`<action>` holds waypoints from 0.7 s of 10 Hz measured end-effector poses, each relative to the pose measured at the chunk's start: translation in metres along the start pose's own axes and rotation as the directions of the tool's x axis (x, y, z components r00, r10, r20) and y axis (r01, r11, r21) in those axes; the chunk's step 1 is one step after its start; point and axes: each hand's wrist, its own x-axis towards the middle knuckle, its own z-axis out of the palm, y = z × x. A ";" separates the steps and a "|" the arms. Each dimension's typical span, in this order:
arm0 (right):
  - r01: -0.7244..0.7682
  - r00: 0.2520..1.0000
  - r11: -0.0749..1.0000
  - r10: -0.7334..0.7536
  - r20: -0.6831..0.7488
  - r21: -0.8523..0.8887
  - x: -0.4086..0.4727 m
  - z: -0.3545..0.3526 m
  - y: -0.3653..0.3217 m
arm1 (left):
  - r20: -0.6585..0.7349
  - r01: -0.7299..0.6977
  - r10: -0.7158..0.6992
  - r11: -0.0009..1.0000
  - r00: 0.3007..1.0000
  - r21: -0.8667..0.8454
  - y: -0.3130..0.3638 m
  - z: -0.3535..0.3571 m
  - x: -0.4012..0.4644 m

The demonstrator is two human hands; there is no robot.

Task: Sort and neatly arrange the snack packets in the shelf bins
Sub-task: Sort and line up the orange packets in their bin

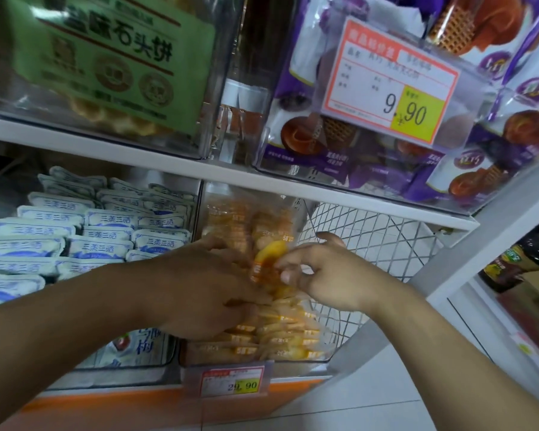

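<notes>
Dim even indoor light, motion blur throughout, glare on clear bins [218, 88], wide-angle edge bending

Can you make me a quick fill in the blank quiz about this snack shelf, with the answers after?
1. Both hands reach into the bin of ____ packets.
2. The right hand pinches one ____ packet.
3. The bin left of it holds white and ____ packets.

Answers: orange; orange; blue

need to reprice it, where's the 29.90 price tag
In the head view it hangs low and center, the 29.90 price tag on the front edge of the orange snack bin, below both hands.
</notes>
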 end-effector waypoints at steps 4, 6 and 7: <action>0.059 0.997 0.998 -0.059 -0.059 0.001 -0.030 0.020 0.000 | -0.071 -0.046 0.033 0.980 0.997 -0.195 0.013 -0.030 -0.005; 0.057 0.997 0.998 -0.057 -0.043 -0.011 -0.035 0.015 -0.006 | -0.098 0.085 -0.121 0.946 0.988 -0.313 0.018 -0.036 -0.004; 0.080 0.996 0.995 -0.083 -0.045 -0.063 -0.040 0.019 -0.010 | -0.084 0.103 -0.124 0.970 0.989 -0.219 0.020 -0.036 0.012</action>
